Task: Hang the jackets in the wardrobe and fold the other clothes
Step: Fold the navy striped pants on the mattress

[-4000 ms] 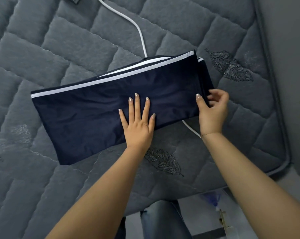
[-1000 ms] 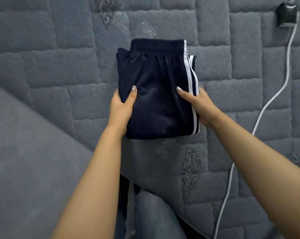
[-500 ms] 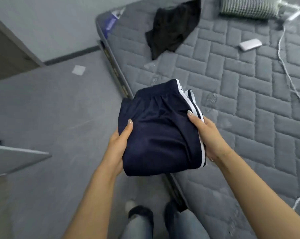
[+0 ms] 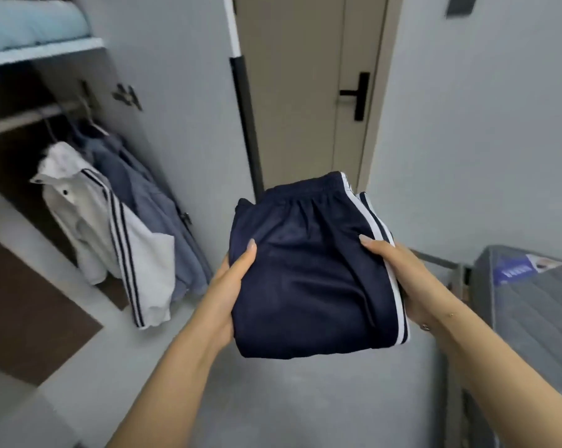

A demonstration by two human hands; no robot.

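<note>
Folded navy track pants [image 4: 308, 270] with white side stripes are held in the air in front of me, waistband away from me. My left hand [image 4: 231, 286] grips their left edge, thumb on top. My right hand [image 4: 402, 273] grips the striped right edge, thumb on top. At the left stands the open wardrobe [image 4: 47, 53]. On its rail [image 4: 31, 116] hang a white jacket [image 4: 89, 227] with dark stripes and a blue-grey jacket [image 4: 153, 208].
A closed beige door [image 4: 299, 92] with a black handle [image 4: 358, 95] is straight ahead. The grey mattress corner [image 4: 531, 302] lies at the right on its frame. Grey floor [image 4: 305, 399] spreads below my arms. A light blue bundle [image 4: 21, 24] sits on the wardrobe's top shelf.
I folded the pants on the mattress, lifted them with both hands and turned away from the bed. The view now faces the wardrobe and the door.
</note>
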